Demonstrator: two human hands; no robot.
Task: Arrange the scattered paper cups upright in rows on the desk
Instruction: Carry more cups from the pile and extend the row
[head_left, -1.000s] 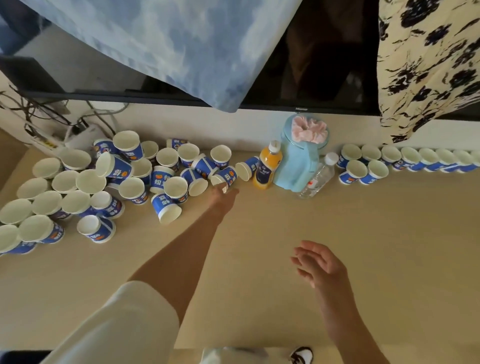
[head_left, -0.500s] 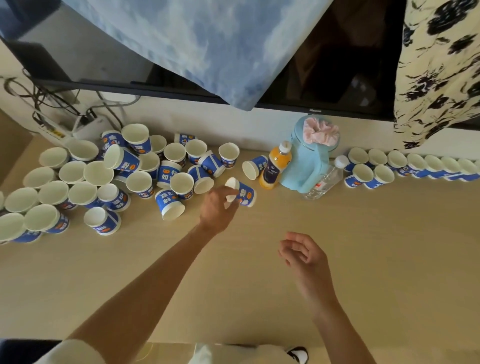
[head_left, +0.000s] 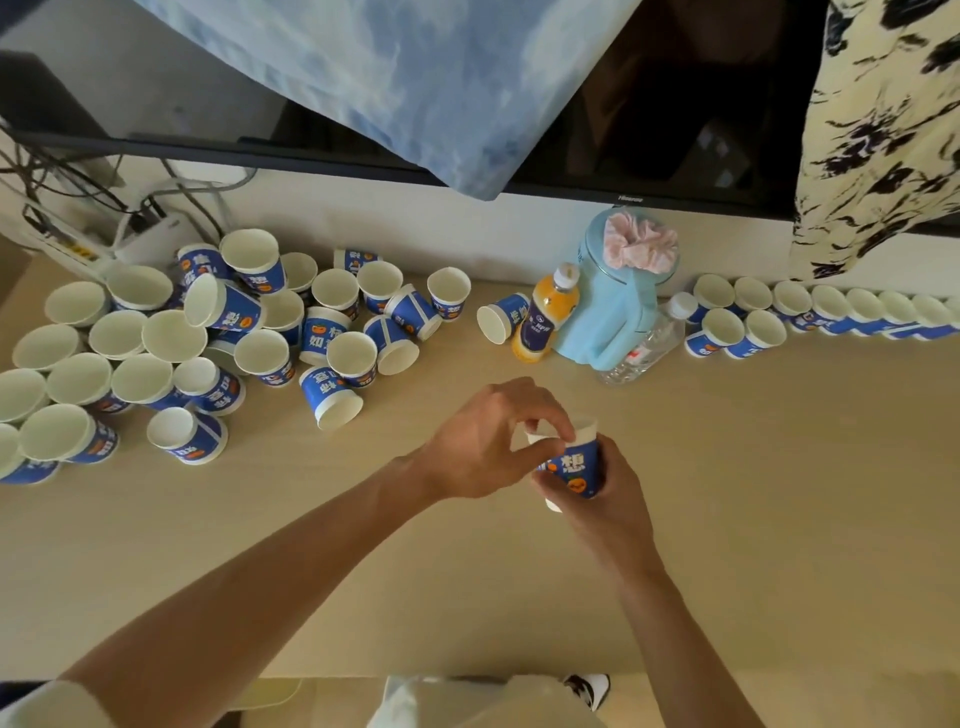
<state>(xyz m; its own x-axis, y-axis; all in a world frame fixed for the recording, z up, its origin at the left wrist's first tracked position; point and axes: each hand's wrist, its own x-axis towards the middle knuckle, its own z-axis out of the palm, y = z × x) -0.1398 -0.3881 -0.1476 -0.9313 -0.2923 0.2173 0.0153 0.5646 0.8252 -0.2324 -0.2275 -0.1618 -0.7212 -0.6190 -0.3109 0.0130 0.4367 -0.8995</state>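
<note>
Between pile (head_left: 332, 345) and row (head_left: 826, 301) stand kettle (head_left: 613, 317), juice bottle (head_left: 543, 322).

Centre frame: left hand (head_left: 483, 441) pinches the rim of a blue paper cup (head_left: 576, 467), and right hand (head_left: 608, 499) wraps its side, over the desk (head_left: 779, 467). Left of frame: scattered cups (head_left: 332, 402), many tipped. Upper right: cup row (head_left: 828, 304) standing upright along the wall, just past a teal kettle (head_left: 613, 312).

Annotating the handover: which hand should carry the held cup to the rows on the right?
Right. The right hand wraps the cup by its body, nearer the upright rows; the left hand only pinches its rim and would likely have to reach across.
</note>
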